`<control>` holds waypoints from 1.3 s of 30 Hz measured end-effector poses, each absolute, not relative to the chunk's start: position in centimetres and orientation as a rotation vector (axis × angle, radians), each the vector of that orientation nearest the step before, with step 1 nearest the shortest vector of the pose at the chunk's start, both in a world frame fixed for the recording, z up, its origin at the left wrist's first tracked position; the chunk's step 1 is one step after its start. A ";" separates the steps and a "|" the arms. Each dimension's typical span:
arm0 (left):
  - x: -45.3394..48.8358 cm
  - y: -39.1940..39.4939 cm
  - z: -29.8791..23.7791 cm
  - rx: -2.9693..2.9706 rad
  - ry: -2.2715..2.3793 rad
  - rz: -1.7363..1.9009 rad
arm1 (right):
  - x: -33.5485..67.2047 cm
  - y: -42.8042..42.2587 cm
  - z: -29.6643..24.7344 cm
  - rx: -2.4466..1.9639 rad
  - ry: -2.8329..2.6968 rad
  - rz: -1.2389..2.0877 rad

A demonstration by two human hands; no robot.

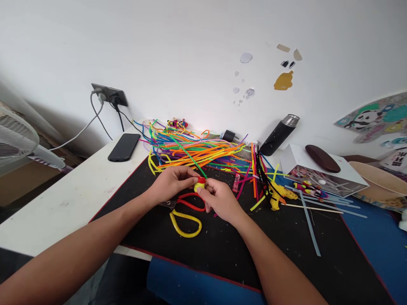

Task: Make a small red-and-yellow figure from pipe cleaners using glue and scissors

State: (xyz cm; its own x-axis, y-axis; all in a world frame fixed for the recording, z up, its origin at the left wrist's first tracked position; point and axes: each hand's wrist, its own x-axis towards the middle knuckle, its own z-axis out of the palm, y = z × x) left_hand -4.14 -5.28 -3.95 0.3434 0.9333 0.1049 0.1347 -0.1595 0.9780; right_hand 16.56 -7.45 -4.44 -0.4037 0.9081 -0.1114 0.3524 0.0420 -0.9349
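Between the fingertips of both hands is a small rolled piece [199, 184], yellow with a red top, seemingly of coiled craft stems. My left hand [175, 181] pinches it from the left, thumb and forefinger closed. From the right, my right hand [219, 198] closes its fingers around its lower side. A green pipe cleaner [188, 156] slants up and left from just behind the piece; whether it joins it I cannot tell. Right below the hands lie scissors [187, 228] with one red and one yellow handle, their blades partly hidden under my left hand.
Behind the hands spreads a heap of coloured pipe cleaners [190, 150] on a black mat [216, 254]. A phone [124, 147] lies left. To the right are a yellow glue gun [280, 195], pale glue sticks [310, 224], a black flask [280, 135] and a white box [295, 156].
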 end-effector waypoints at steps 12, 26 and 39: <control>-4.5 -5.3 -3.4 1.651 1.004 0.957 | 16.9 -7.1 -4.6 -1.168 -1.761 1.390; -5.2 -5.3 -3.9 2.457 1.096 0.918 | 16.8 -6.9 -4.9 -1.224 -1.789 1.414; -5.0 -5.4 -4.2 2.397 1.097 0.898 | 16.9 -7.1 -4.6 -1.266 -1.852 1.345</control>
State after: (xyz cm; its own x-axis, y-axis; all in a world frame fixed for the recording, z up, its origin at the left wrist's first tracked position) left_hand -5.02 -5.35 -4.22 0.4981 0.7693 0.4000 0.5441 -0.6365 0.5467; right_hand 16.88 -7.07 -4.57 -0.4280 0.8972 -0.1086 0.3805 0.0699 -0.9221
